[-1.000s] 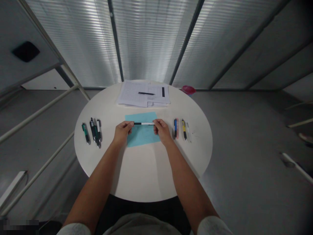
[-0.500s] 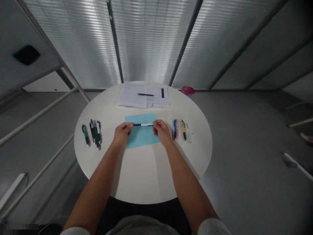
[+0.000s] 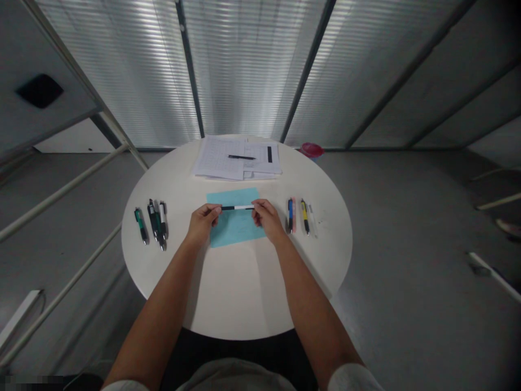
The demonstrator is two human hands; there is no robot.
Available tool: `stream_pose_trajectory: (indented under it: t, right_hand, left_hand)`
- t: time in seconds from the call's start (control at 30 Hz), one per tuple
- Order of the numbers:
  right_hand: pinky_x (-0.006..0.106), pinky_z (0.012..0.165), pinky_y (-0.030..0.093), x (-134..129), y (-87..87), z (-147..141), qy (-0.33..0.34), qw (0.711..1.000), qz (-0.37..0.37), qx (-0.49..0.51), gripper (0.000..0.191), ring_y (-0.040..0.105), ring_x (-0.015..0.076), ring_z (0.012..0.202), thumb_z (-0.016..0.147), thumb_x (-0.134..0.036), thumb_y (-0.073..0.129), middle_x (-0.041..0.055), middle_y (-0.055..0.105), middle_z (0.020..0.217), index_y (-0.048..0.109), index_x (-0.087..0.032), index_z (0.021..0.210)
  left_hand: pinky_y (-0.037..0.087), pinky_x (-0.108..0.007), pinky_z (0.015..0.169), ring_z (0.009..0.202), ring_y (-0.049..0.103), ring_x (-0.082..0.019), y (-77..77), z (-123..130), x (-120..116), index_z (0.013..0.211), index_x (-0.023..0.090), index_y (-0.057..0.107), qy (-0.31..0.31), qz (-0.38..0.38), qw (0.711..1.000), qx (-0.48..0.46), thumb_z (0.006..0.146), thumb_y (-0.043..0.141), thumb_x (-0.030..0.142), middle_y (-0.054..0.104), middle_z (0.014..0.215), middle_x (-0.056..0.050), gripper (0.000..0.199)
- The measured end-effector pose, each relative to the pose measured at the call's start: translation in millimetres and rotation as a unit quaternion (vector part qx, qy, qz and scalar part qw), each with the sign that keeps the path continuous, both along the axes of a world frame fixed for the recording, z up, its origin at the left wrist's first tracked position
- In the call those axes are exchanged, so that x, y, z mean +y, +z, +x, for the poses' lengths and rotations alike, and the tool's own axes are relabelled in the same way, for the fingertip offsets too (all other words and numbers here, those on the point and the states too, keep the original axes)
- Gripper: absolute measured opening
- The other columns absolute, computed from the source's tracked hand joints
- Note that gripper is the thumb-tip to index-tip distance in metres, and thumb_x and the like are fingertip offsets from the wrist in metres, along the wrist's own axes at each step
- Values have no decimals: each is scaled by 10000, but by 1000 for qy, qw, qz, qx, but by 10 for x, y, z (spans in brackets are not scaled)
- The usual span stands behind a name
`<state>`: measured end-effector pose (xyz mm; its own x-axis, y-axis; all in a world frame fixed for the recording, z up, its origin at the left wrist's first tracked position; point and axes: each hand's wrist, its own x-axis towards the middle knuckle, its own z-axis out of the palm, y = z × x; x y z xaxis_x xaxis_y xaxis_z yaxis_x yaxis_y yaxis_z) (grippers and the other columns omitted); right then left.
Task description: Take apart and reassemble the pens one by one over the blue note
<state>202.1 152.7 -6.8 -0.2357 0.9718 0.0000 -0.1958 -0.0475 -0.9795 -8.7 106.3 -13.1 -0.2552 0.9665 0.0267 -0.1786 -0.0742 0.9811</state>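
A black and white pen (image 3: 243, 207) is held level between my two hands, over a light blue sheet of paper (image 3: 238, 231). My left hand (image 3: 203, 221) pinches its black end between thumb and fingers. At the other end, my right hand (image 3: 266, 217) closes on the dark tip part. The fingers of both hands hide the pen's very ends. Beneath my hands, the blue sheet lies flat on the round white table (image 3: 236, 293).
Several pens (image 3: 158, 222) lie in a group at the left, a green pen (image 3: 140, 225) beside them. Rightward lie a blue pen (image 3: 290, 214), a pink one (image 3: 294, 214), a yellow one (image 3: 305, 217) and a clear one (image 3: 313, 220). Printed papers (image 3: 220, 157) with a black pen (image 3: 241, 157) lie behind.
The view has shifted very slightly. Both hands keep their grip on the black and white pen, almost unmoved.
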Motion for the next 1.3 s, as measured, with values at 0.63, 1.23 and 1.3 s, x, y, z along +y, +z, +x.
stream_pose_trajectory:
  t: [0.63, 1.23, 1.3]
  right_hand:
    - [190, 413, 362, 12, -24, 4, -6, 1000, 17, -4, 341, 474, 73, 443, 717, -398, 700, -92, 554, 581, 583, -242, 996]
    - [192, 402, 346, 49, 15, 22, -74, 986, -80, 122, 295, 481, 65, 447, 683, -418, 752, -76, 540, 576, 626, -205, 843]
    - [188, 400, 347, 53, 32, 31, -79, 982, -96, 144, 316, 484, 64, 449, 675, -431, 764, -75, 541, 577, 625, -205, 847]
  left_hand:
    - [321, -228, 485, 493, 445, -77, 0, -9, -3, 871, 153, 705, -13, 6, 1000, 26, 753, 737, 364, 569, 606, 14, 243]
    - [322, -219, 433, 481, 474, -67, 84, 48, -5, 813, 162, 628, 25, -9, 999, -35, 744, 727, 366, 623, 748, -16, 237]
    - [335, -220, 437, 489, 481, -70, 94, 59, -7, 803, 166, 612, 27, -5, 999, -45, 748, 720, 360, 624, 761, -18, 229]
